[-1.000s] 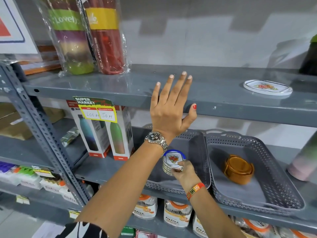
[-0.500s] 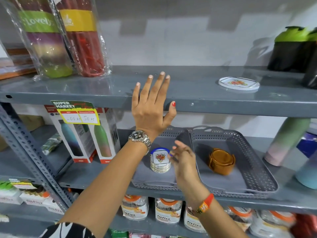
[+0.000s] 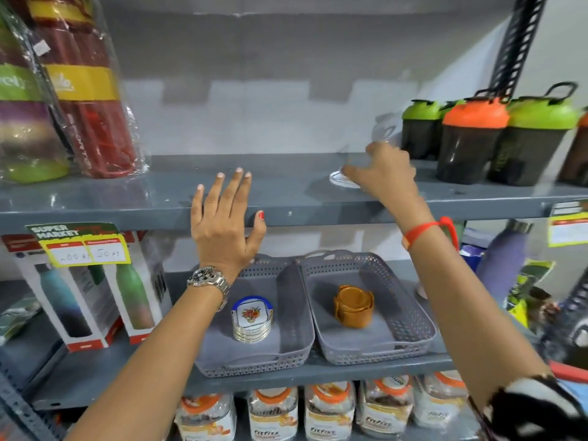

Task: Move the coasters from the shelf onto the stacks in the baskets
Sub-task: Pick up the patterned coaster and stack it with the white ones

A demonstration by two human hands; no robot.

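Pickup step: right hand (image 3: 385, 173) is up on the top shelf (image 3: 286, 192), fingers spread over the white coaster (image 3: 342, 183), not clamped yet. Left hand (image 3: 222, 224) lies flat on the shelf edge, fingers apart, empty. Next, I'd say: pinch coaster, bring down to white stack (image 3: 252, 319) in left basket (image 3: 254, 361), w/ brown stack (image 3: 353, 305) alongside.

Grey perforated baskets (image 3: 375, 345) sit on a grey shelf (image 3: 286, 198). One coaster stack (image 3: 252, 319) is white with blue rim and red floral print; the other stack (image 3: 353, 305) is amber-brown. Shaker bottles (image 3: 471, 141) wear green and orange lids.
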